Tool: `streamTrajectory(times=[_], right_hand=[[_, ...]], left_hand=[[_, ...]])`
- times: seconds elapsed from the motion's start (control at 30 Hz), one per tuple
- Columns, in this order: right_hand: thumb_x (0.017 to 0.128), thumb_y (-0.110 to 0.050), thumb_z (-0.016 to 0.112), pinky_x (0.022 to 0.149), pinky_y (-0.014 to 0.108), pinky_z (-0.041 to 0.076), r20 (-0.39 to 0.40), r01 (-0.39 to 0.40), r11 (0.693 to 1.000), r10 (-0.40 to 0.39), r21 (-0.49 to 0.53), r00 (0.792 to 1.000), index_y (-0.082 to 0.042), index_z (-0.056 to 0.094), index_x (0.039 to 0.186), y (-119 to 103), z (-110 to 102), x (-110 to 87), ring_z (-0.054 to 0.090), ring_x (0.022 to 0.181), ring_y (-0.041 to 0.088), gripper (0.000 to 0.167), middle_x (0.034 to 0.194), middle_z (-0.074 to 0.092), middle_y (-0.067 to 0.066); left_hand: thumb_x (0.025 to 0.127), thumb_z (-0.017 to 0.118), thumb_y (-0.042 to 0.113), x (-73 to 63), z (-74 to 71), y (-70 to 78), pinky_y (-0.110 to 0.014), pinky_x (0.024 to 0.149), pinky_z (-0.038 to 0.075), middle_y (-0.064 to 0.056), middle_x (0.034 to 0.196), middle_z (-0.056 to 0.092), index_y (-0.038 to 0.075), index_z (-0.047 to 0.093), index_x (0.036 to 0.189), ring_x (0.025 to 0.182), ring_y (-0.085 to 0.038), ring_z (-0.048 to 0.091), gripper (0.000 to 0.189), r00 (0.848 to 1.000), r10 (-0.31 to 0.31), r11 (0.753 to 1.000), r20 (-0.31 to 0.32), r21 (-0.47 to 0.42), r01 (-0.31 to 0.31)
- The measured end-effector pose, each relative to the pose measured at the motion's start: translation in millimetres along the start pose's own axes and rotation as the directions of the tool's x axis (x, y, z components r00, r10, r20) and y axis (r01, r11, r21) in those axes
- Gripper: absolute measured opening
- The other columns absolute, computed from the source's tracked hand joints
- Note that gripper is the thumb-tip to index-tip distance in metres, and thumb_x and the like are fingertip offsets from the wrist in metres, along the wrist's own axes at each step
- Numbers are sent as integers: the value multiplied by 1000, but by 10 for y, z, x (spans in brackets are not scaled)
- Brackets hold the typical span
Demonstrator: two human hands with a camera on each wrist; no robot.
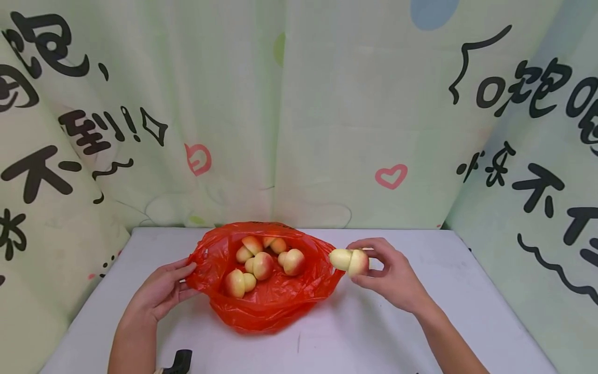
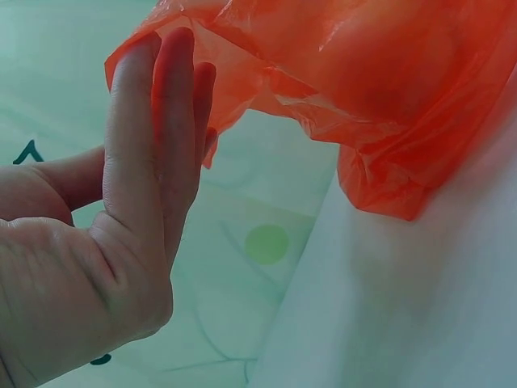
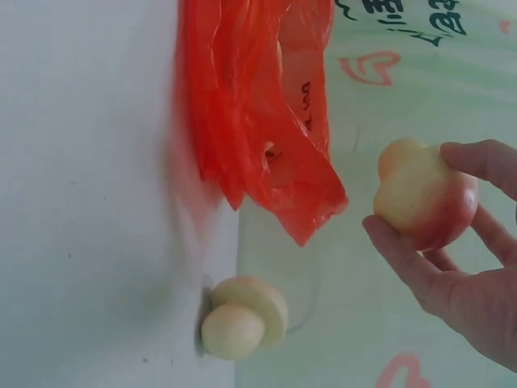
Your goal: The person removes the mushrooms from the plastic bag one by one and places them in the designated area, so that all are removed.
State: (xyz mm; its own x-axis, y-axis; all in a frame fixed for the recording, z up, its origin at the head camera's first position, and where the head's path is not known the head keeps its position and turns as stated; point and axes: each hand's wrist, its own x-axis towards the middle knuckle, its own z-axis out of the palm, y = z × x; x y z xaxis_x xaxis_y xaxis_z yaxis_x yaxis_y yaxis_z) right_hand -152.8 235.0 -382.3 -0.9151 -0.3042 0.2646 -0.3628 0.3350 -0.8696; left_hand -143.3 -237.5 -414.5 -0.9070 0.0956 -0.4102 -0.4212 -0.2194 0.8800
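An open red plastic bag (image 1: 275, 314) lies on the white table with several mushrooms (image 1: 263, 266) inside, pale yellow with red-blushed caps and smooth like models. At its left rim my left hand (image 1: 161, 291) pinches the plastic, thumb on the near side and long fingers (image 2: 133, 137) fairly straight behind. My right hand (image 1: 390, 272) holds one more mushroom (image 1: 357, 262) by its cap between thumb and fingertips. Its pale stem points left, right by the bag's right edge. The right wrist view shows another mushroom (image 3: 234, 331) on the table, hidden in the head view.
The white table (image 1: 299, 353) carries the bag. Pale green curtains (image 1: 327, 130) with black characters and pink hearts hang behind it and along both sides. A small black object (image 1: 181, 361) shows at the bottom edge near my left forearm.
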Motion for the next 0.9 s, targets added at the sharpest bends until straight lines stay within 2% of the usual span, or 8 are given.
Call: streamTrajectory(times=[0.1, 0.2, 0.4, 0.67, 0.9], right_hand=[[85, 0, 84, 87, 30, 64, -1, 7, 1000, -7, 15, 1000, -12, 66, 131, 32, -47, -19, 66, 115, 23, 51, 137, 59, 8], [85, -2, 85, 86, 28, 64, -14, -4, 1000, 3, -4, 1000, -11, 65, 132, 59, -86, -40, 65, 115, 29, 52, 138, 58, 10], [86, -6, 85, 82, 26, 63, -59, -73, 994, 69, -77, 996, -15, 64, 132, 126, -171, -62, 61, 119, 39, 51, 133, 55, 9], [88, -9, 83, 79, 25, 62, -116, -157, 978, 142, -134, 983, -12, 63, 135, 290, -292, -46, 62, 124, 42, 51, 137, 54, 11], [91, -18, 82, 80, 23, 61, -148, -234, 961, 213, -145, 966, -15, 61, 137, 460, -368, -35, 58, 128, 41, 50, 145, 53, 11]], left_hand=[[108, 57, 25, 0, 1, -2, -36, 91, 63, 5, 111, 73, 3, 26, 164, 100, -16, 76, 67, 1000, 4, 1000, 4, 4, -4], [109, 56, 25, 1, 3, 5, -35, 91, 63, 5, 111, 73, 3, 27, 164, 100, -16, 76, 66, 1000, 1, 1000, -1, 11, -1], [109, 56, 26, 1, 0, 8, -35, 93, 62, 6, 112, 72, 5, 28, 164, 102, -15, 76, 65, 1000, -4, 1000, -14, 11, 4], [109, 56, 26, 4, -12, -9, -35, 93, 62, 6, 113, 73, 6, 28, 164, 102, -15, 76, 65, 1000, -7, 1000, -13, 8, 8], [108, 57, 26, 13, 4, -16, -36, 93, 62, 5, 113, 73, 6, 29, 164, 102, -16, 76, 66, 1000, -13, 1000, -24, 15, 14]])
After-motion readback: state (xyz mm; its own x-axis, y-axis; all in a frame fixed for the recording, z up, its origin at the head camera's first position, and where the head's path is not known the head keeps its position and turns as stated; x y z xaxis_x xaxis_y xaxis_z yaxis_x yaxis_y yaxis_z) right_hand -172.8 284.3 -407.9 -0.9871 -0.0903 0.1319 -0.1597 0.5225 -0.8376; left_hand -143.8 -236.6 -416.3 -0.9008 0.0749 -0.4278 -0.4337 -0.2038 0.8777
